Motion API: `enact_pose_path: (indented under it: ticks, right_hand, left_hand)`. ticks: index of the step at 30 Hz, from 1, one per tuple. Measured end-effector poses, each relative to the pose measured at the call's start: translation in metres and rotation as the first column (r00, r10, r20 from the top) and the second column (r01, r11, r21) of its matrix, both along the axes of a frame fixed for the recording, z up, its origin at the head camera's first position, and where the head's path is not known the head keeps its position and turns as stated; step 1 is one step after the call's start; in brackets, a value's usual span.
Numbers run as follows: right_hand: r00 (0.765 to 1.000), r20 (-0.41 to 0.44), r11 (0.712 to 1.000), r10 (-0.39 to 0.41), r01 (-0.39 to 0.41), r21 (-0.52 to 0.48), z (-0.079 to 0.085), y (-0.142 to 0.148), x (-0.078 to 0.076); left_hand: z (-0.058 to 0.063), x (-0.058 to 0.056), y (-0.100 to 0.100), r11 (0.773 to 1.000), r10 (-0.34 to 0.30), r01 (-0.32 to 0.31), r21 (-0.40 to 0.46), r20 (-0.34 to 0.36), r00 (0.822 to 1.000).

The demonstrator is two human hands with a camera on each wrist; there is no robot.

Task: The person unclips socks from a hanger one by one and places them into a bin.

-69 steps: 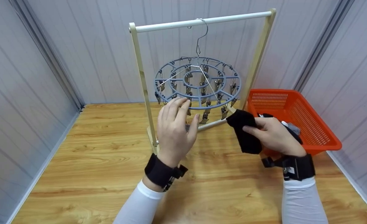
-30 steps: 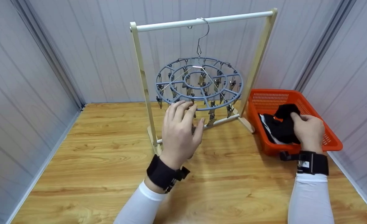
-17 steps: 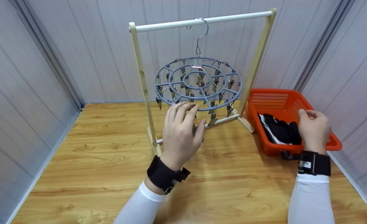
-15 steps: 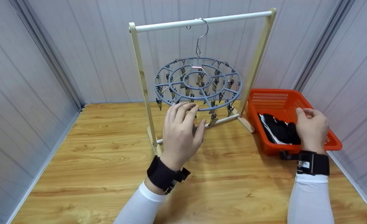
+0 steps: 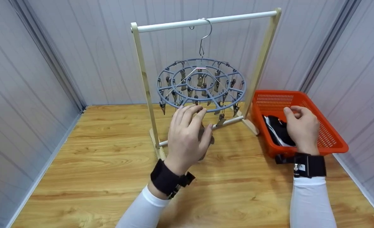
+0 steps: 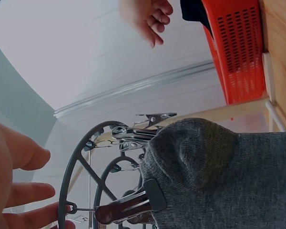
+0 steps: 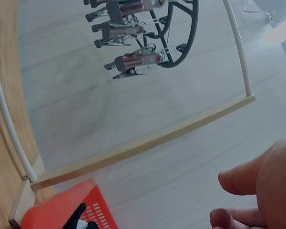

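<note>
A round grey clip hanger (image 5: 203, 99) hangs by its metal hook from a wooden rack, with several metal clips dangling below. My left hand (image 5: 185, 136) is at its front rim, fingers relaxed and bent, the fingertips right at the ring. In the left wrist view a grey sock (image 6: 219, 176) hangs from a clip (image 6: 128, 207) close to that hand; in the head view the hand mostly hides it. Over the orange basket (image 5: 328, 126), my right hand (image 5: 304, 129) is loosely curled with nothing in it, thumb and fingers apart. Black socks (image 5: 277, 126) lie below it in the basket.
The rack's white top bar (image 5: 174, 26) and wooden posts (image 5: 263, 57) frame the hanger, and a foot (image 5: 251, 126) of the rack stands beside the basket. Pale panelled walls (image 5: 41, 79) enclose the wooden tabletop (image 5: 111, 177) on three sides.
My right hand has carried a black sock to the basket, let it go there, then shifted back left. My left hand has moved slightly right as the hanger turned a little.
</note>
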State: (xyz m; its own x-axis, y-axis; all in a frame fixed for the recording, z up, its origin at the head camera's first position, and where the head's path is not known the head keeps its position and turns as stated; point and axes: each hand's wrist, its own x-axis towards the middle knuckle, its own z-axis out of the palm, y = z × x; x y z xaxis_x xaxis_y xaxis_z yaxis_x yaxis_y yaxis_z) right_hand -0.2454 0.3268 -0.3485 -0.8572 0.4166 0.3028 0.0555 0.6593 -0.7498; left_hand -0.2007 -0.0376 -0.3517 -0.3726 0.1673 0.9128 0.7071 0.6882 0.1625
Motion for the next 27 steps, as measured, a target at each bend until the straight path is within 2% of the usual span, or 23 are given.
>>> enact_pose_path:
  ticks: [9, 14, 17, 21, 27]
  right_hand:
    - [0.998, -0.019, 0.997, 0.065, -0.064, 0.033, 0.001, -0.016, 0.003]
    - [0.995, -0.038, 0.995, 0.093, -0.092, 0.040, 0.002, -0.023, 0.004]
    - [0.991, -0.053, 0.991, 0.125, -0.122, 0.046, 0.003, -0.027, 0.004]
    - [0.983, -0.061, 0.983, 0.172, -0.168, 0.073, 0.002, -0.033, 0.007]
    - [0.971, -0.068, 0.969, 0.230, -0.222, 0.110, 0.000, -0.043, 0.008]
  left_hand:
    - [0.003, 0.004, 0.000, 0.993, -0.118, 0.118, 0.005, 0.009, 0.993]
    - [0.009, 0.005, -0.006, 0.992, -0.128, 0.128, 0.019, -0.020, 0.992]
    - [0.012, 0.004, -0.011, 0.996, -0.086, 0.087, 0.022, -0.026, 0.996]
    - [0.014, 0.003, -0.019, 1.000, 0.003, -0.003, -0.001, -0.005, 1.000]
    - [0.013, 0.003, -0.025, 0.992, 0.113, -0.110, -0.067, 0.044, 0.993]
